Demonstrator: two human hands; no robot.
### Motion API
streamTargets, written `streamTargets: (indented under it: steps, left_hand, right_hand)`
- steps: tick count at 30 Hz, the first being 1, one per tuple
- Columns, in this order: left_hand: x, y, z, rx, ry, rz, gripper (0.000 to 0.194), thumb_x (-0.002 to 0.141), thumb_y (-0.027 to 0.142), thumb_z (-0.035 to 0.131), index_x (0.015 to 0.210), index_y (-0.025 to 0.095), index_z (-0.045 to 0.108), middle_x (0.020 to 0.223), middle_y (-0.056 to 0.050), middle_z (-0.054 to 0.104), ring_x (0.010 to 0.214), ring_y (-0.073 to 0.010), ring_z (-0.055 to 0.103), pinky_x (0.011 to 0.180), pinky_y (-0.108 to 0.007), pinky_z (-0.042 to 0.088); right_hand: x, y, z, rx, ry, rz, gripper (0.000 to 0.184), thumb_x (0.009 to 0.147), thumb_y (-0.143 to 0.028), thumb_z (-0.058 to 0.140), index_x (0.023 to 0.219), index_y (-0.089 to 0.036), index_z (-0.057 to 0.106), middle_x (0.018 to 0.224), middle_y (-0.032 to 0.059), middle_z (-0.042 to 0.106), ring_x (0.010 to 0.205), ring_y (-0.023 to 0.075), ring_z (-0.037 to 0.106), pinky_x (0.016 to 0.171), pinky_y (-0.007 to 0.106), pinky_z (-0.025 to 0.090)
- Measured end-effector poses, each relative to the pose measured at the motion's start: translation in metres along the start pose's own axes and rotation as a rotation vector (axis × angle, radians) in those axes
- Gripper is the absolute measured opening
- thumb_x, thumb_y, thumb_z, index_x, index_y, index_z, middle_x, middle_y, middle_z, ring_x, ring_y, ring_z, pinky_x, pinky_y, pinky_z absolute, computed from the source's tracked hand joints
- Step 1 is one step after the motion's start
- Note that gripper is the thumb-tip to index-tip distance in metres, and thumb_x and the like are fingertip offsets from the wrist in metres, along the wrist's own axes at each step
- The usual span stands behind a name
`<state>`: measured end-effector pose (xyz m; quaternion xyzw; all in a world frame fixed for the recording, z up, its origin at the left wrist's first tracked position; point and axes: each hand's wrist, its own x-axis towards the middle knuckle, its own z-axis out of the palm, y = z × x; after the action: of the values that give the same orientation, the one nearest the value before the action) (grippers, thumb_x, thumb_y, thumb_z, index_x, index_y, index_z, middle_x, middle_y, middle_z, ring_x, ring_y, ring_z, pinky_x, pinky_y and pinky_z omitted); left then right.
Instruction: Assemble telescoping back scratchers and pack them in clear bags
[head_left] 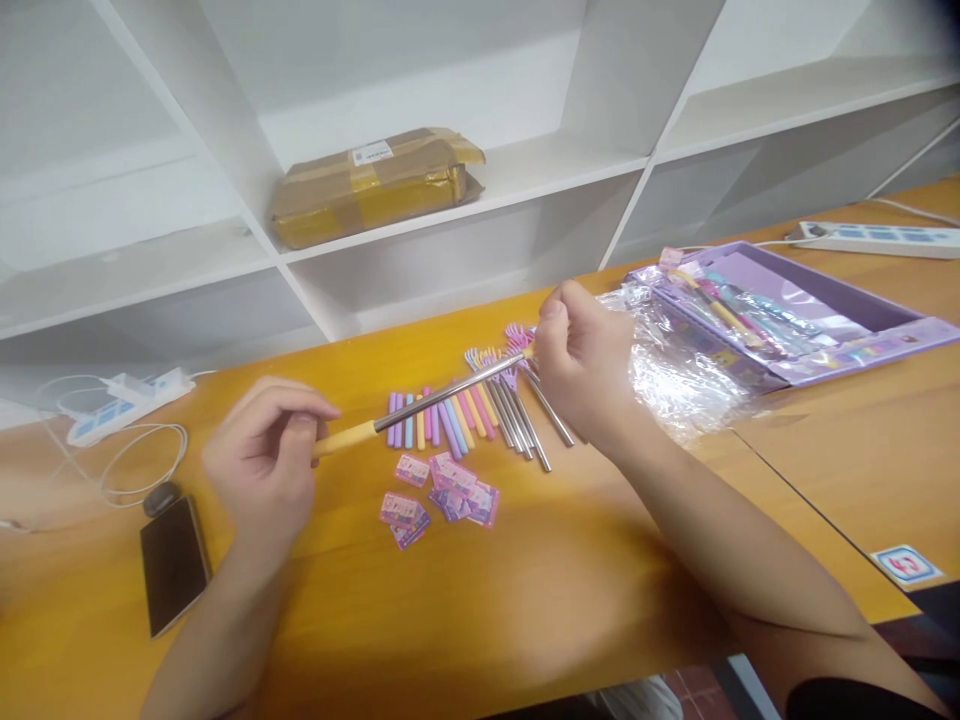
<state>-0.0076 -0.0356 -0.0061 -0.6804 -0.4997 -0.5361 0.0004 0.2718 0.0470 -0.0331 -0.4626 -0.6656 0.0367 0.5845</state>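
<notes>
Left hand (pixel 262 460) and right hand (pixel 583 362) curl closed on one yellow-handled rod's (pixel 450 391) two ends.

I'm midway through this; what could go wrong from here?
The metal rod could slip from the left hand or right hand and scatter the pastel sticks. The right hand, close to the crinkled clear wrapping, might catch it. The left forearm, near the phone, could nudge it.
</notes>
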Motion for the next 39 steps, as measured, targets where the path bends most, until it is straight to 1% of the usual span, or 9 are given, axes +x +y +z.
streamTargets:
  steps: [7, 9, 11, 14, 19, 24, 33, 36, 39]
  left_hand:
    - [-0.001, 0.008, 0.004, -0.002, 0.128, 0.133, 0.020, 0.088, 0.009, 0.059, 0.080, 0.023, 0.071, 0.074, 0.000, 0.064, 0.067, -0.0159, 0.059, 0.060, -0.033, 0.044]
    - [-0.005, 0.009, 0.010, -0.025, 0.068, 0.148, 0.018, 0.088, 0.010, 0.059, 0.083, 0.022, 0.070, 0.078, -0.001, 0.065, 0.072, -0.0164, 0.061, 0.063, -0.032, 0.047]
    - [-0.009, 0.008, 0.016, -0.053, -0.065, 0.122, 0.018, 0.090, 0.009, 0.058, 0.087, 0.022, 0.070, 0.084, -0.001, 0.068, 0.079, -0.0167, 0.064, 0.065, -0.031, 0.051]
    - [-0.015, 0.005, 0.022, -0.113, -0.185, 0.036, 0.020, 0.094, 0.008, 0.056, 0.092, 0.021, 0.070, 0.091, -0.002, 0.068, 0.081, -0.0155, 0.064, 0.065, -0.029, 0.053]
    - [-0.019, 0.005, 0.023, -0.161, -0.164, 0.036, 0.021, 0.095, 0.006, 0.054, 0.090, 0.021, 0.069, 0.088, -0.002, 0.066, 0.082, -0.0153, 0.063, 0.065, -0.028, 0.053]
    - [-0.023, 0.010, 0.024, -0.142, -0.173, 0.084, 0.020, 0.093, 0.005, 0.056, 0.089, 0.020, 0.069, 0.088, -0.002, 0.066, 0.079, -0.0151, 0.063, 0.066, -0.029, 0.053]
    - [-0.023, 0.011, 0.020, -0.127, -0.093, 0.135, 0.021, 0.093, 0.005, 0.055, 0.085, 0.020, 0.067, 0.081, -0.001, 0.066, 0.075, -0.0142, 0.062, 0.066, -0.030, 0.049]
    - [-0.019, 0.011, 0.018, -0.094, -0.158, 0.110, 0.017, 0.095, 0.010, 0.057, 0.091, 0.021, 0.068, 0.088, -0.001, 0.067, 0.080, -0.0150, 0.064, 0.067, -0.029, 0.052]
    - [-0.012, 0.007, 0.017, 0.041, -0.358, 0.074, 0.015, 0.095, 0.021, 0.067, 0.109, 0.024, 0.068, 0.102, -0.002, 0.070, 0.073, -0.0134, 0.062, 0.065, -0.028, 0.053]
  right_hand:
    - [-0.003, -0.002, 0.003, -0.040, 0.017, 0.015, 0.030, 0.096, -0.016, 0.049, 0.073, -0.025, 0.032, 0.056, -0.0066, 0.031, 0.050, 0.0111, 0.030, 0.056, 0.031, 0.025]
    - [-0.009, -0.004, 0.008, -0.045, 0.001, -0.005, 0.028, 0.094, -0.018, 0.051, 0.073, -0.025, 0.034, 0.057, -0.0060, 0.036, 0.050, 0.0109, 0.034, 0.055, 0.030, 0.026]
    - [-0.016, -0.006, 0.015, -0.018, -0.055, -0.017, 0.024, 0.093, -0.021, 0.052, 0.074, -0.025, 0.038, 0.057, -0.0053, 0.042, 0.050, 0.0110, 0.039, 0.054, 0.029, 0.028]
    - [-0.026, -0.010, 0.024, 0.020, -0.153, -0.007, 0.023, 0.095, -0.026, 0.051, 0.075, -0.025, 0.040, 0.053, -0.0064, 0.041, 0.047, 0.0106, 0.038, 0.052, 0.028, 0.027]
    - [-0.032, -0.016, 0.025, 0.036, -0.261, 0.012, 0.025, 0.101, -0.031, 0.047, 0.077, -0.025, 0.040, 0.051, -0.0071, 0.040, 0.046, 0.0109, 0.036, 0.053, 0.029, 0.025]
    - [-0.034, -0.020, 0.024, 0.022, -0.282, 0.015, 0.026, 0.101, -0.032, 0.046, 0.078, -0.025, 0.039, 0.052, -0.0061, 0.042, 0.046, 0.0115, 0.036, 0.053, 0.030, 0.024]
    - [-0.043, -0.024, 0.027, 0.032, -0.347, 0.066, 0.026, 0.102, -0.034, 0.046, 0.080, -0.025, 0.039, 0.050, -0.0068, 0.042, 0.044, 0.0124, 0.038, 0.054, 0.030, 0.024]
    - [-0.037, -0.022, 0.025, 0.040, -0.398, 0.095, 0.028, 0.105, -0.037, 0.045, 0.080, -0.025, 0.041, 0.050, -0.0067, 0.042, 0.046, 0.0125, 0.040, 0.055, 0.030, 0.025]
    - [-0.026, -0.018, 0.018, 0.059, -0.488, 0.113, 0.031, 0.109, -0.046, 0.045, 0.087, -0.024, 0.048, 0.054, -0.0058, 0.049, 0.049, 0.0132, 0.045, 0.055, 0.029, 0.028]
